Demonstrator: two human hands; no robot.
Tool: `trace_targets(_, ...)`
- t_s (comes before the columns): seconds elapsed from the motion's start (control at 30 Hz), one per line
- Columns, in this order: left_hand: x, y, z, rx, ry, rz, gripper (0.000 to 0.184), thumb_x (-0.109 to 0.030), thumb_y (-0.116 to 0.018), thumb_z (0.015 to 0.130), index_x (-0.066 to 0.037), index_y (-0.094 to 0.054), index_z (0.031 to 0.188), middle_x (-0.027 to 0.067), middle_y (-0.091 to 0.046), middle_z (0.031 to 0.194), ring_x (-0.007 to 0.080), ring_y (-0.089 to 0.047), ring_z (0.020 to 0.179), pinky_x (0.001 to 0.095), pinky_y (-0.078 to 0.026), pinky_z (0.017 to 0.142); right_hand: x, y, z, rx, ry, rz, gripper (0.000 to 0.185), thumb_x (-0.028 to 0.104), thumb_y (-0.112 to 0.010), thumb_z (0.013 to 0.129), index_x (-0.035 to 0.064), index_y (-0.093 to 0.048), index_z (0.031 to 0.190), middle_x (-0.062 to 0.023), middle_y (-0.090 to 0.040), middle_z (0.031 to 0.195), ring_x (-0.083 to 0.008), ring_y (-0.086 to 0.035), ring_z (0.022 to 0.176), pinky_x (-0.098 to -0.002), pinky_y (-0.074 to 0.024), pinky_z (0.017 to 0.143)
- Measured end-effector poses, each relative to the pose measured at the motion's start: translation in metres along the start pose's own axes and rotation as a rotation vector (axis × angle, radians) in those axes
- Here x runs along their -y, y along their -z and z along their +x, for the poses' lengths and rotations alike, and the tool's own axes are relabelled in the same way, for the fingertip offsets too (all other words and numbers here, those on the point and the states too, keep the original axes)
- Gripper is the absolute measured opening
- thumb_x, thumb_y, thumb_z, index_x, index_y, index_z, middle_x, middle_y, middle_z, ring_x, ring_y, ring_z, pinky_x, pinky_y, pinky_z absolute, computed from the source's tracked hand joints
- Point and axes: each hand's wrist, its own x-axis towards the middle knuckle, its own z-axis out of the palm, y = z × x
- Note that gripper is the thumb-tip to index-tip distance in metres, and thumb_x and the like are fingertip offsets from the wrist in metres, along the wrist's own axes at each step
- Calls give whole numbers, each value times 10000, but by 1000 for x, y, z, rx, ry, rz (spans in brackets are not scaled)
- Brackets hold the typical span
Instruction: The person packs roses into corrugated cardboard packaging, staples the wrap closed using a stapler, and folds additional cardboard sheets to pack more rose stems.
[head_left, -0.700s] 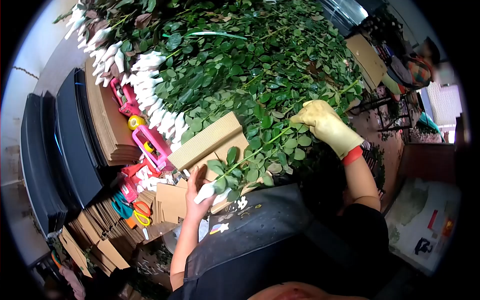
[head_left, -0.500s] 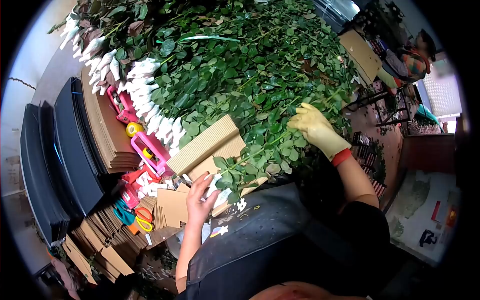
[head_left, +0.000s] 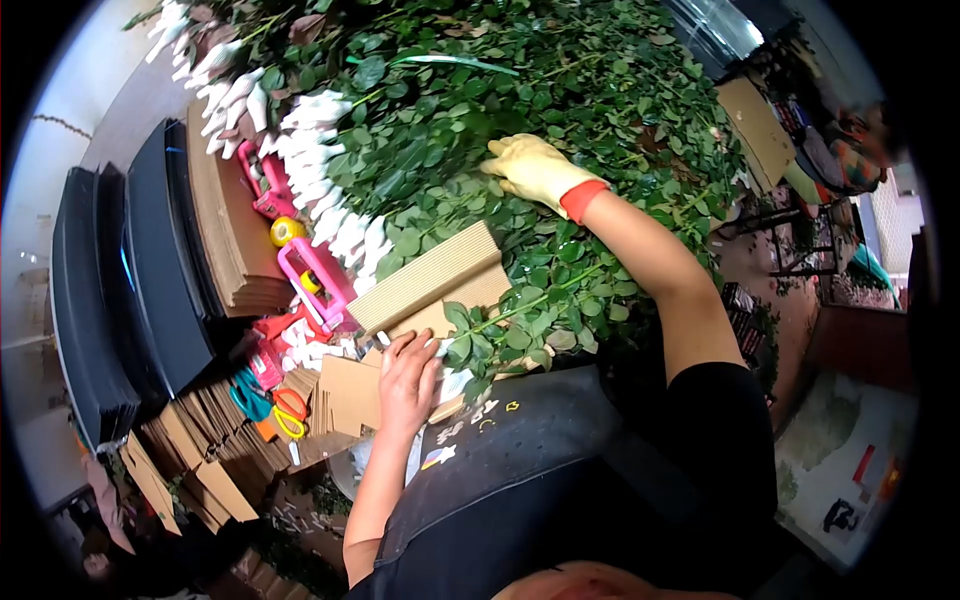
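Observation:
My bare left hand [head_left: 408,382] lies with fingers stretched over the edge of a corrugated cardboard wrap [head_left: 425,280]. Close to its fingertips are a white-netted flower head [head_left: 452,383] and a leafy stem [head_left: 520,318] resting across the cardboard. My right hand [head_left: 535,170], in a yellow glove with a red cuff, reaches over the heap of leafy stems [head_left: 620,130]. Its fingers are apart and touch the leaves; no stem shows in them. White-netted flower heads [head_left: 315,170] line the left side of the heap.
Pink tape dispensers [head_left: 318,285] and yellow tape [head_left: 287,232] stand left of the heap. Scissors [head_left: 290,412] lie near cardboard pieces [head_left: 350,395]. Black sheets [head_left: 160,270] and brown cardboard [head_left: 235,230] stack at the left. Another person [head_left: 850,150] is at the far right.
My right hand has moved up and left across the foliage, away from the stem on the cardboard. My left hand has shifted slightly, its fingers now flatter. The view has turned a little.

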Motion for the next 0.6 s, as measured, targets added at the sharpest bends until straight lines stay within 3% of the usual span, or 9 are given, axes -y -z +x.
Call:
trace_targets(0.07, -3, -10, 2, -83, 64, -95, 186, -42, -780, 874, -20, -768, 1059, 122, -767, 1163, 305, -679, 1094, 416, -545, 956, -1, 12, 18, 273, -97, 112, 203, 159, -683, 873, 108, -781, 1043, -106, -736, 1116, -343, -669, 1162, -464, -554, 964)
trace_targets(0.13, -1, -15, 6, -137, 35, -82, 135, -35, -802, 851, -20, -758, 979, 107, -779, 1078, 281, -701, 1000, 392, -558, 889, -4, 36, 15, 48, -166, 250, 194, 78, -742, 834, 110, -779, 1022, -116, -750, 1132, -328, -685, 1122, -461, -553, 980)
trace_targets(0.23, 10, -20, 0, -141, 125, -215, 170, -48, -807, 856, -37, -753, 1018, 109, -770, 1048, 281, -698, 972, 378, -549, 859, 0, 85, 3, -642, 87, 155, 321, -47, -776, 756, 98, -763, 1042, -102, -758, 1193, -292, -725, 1063, -435, -552, 1026)
trace_targets(0.33, 7, -15, 1, -91, 243, -316, 216, -78, -821, 870, -41, -737, 1065, 109, -732, 987, 273, -673, 907, 370, -545, 812, 18, 128, -27, -640, 40, 207, 374, -105, -738, 755, 102, -752, 1066, -96, -766, 1144, -284, -726, 1070, -408, -570, 1000)
trace_targets(0.4, 17, -18, -1, -85, 226, -330, 227, -92, -831, 869, -40, -735, 1068, 115, -717, 986, 271, -662, 886, 370, -544, 793, 27, 148, -53, -593, 103, 361, 589, -201, -644, 714, 122, -715, 1202, -67, -735, 1228, -294, -682, 1175, -428, -519, 1065)
trace_targets(0.5, 26, -20, -11, -3, 435, -486, 493, -6, -765, 852, -29, -609, 1319, 131, -688, 1258, 223, -669, 1051, 355, -544, 948, 42, 156, -89, -318, 191, 362, 547, -182, -649, 699, 107, -735, 1155, -83, -774, 1046, -322, -747, 956, -422, -598, 826)
trace_targets(0.53, 15, -12, 0, -41, 241, -408, 578, 17, -746, 848, -23, -551, 1391, 140, -668, 1339, 217, -668, 1122, 353, -535, 997, 47, 147, -103, -229, 178, 401, 489, -149, -660, 704, 103, -750, 1113, -89, -779, 1000, -327, -753, 911, -424, -603, 776)
trace_targets(0.57, 28, -23, -7, -74, 281, -580, 681, 53, -733, 854, -22, -460, 1473, 169, -618, 1435, 238, -646, 1237, 355, -518, 1044, 50, 134, -115, -138, 97, 266, 429, -115, -657, 711, 107, -761, 1063, -94, -778, 981, -321, -750, 904, -421, -598, 753)
trace_targets(0.6, 28, -28, -6, -110, 261, -572, 733, 36, -757, 869, -27, -415, 1514, 180, -625, 1411, 260, -624, 1302, 361, -509, 1069, 54, 119, -126, -46, 16, 134, 372, -82, -654, 718, 110, -773, 1014, -98, -776, 961, -314, -748, 897, -418, -594, 729)
